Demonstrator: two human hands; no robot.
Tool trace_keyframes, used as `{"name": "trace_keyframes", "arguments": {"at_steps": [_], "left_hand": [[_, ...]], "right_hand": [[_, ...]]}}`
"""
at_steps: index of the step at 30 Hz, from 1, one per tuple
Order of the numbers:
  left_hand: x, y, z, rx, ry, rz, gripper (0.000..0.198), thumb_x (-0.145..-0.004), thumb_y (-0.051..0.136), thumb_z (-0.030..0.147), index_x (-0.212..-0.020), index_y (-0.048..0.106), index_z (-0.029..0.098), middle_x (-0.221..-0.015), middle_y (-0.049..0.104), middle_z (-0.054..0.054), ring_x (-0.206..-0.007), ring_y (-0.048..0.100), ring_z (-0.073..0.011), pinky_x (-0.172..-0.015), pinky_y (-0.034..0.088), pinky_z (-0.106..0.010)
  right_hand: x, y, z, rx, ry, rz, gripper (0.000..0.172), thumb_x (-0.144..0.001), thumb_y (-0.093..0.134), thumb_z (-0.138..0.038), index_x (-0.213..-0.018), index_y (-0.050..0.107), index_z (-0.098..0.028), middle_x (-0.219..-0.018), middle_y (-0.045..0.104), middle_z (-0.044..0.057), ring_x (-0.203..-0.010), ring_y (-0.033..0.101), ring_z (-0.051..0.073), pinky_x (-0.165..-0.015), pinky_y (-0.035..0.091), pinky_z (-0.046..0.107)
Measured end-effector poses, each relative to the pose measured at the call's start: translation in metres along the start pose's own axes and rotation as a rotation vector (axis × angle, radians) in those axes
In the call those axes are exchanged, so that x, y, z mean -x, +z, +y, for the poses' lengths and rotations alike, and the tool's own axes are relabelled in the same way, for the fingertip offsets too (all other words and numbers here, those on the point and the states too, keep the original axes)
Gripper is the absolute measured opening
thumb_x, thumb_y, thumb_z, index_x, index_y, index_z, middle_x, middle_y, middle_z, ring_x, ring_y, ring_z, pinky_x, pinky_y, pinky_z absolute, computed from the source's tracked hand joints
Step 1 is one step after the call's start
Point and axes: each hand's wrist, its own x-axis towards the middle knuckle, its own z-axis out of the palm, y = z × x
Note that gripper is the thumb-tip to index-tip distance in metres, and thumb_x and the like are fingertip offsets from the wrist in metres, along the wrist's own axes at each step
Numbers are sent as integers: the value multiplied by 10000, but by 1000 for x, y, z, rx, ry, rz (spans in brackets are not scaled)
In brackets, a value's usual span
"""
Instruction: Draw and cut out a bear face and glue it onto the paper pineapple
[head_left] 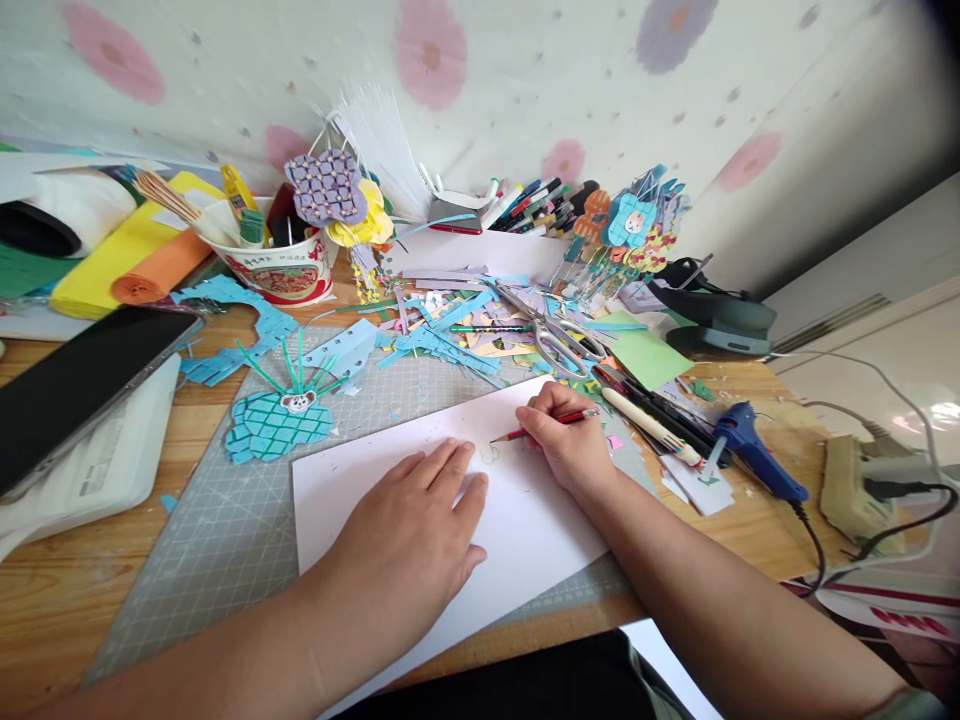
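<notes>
My right hand [564,437] is closed around a red and black pencil [512,436], its tip at the white paper [352,500]. Beside the tip is a small, faint pencil drawing [490,455]. My left hand [420,520] lies flat on the same sheet, fingers stretched out, left of the drawing. Under the sheet is a grey gridded cutting mat [202,560]. Just beyond the paper's left side lies a blue paper cutout [279,425] with green crossed lines, green strips and a small animal face.
Scissors [559,340] rest among paper scraps [465,310] behind the sheet. A blue glue gun [757,455] and power strip [855,490] with cables are at right. At left are a phone [82,380] and a paper tub [277,270] of tools. Pens [540,205] stand at the back.
</notes>
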Motion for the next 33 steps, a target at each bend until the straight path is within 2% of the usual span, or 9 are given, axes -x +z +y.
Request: {"name": "trace_keyframes", "arguments": {"at_steps": [9,14,23,33], "left_hand": [[-1,0,0,-12,-5,-15,490,-829,717,362,-1253,643,127,-1433,497,-231,-1319,494,-378,-1044,471,-536],[-2,2,-1,-23,9,16,495,-817,728,375,-1236,649,124,-1426,505,-238,-1311,504,-378,-1035,478,-537],[1,5,0,-27,16,55,492,-803,742,372,-1217,656,120,-1405,529,-237,-1294,524,-373,-1026,487,-528],[0,6,-2,-29,27,62,501,-799,748,368,-1221,652,114,-1413,521,-239,-1298,518,-379,-1027,482,-535]], "right_hand": [[2,0,-3,101,6,-82,265,-695,635,-272,-521,440,-226,-479,442,-56,-470,355,105,-473,287,257],[1,1,-1,66,0,-43,281,-705,631,-277,-520,425,-232,-475,442,-56,-475,368,107,-479,304,258],[1,3,0,103,-22,-48,282,-720,641,-290,-534,438,-231,-495,444,-52,-479,368,107,-472,307,254],[0,-1,1,63,13,-108,283,-697,660,-252,-514,445,-228,-472,474,-51,-453,385,103,-462,296,258]]}}
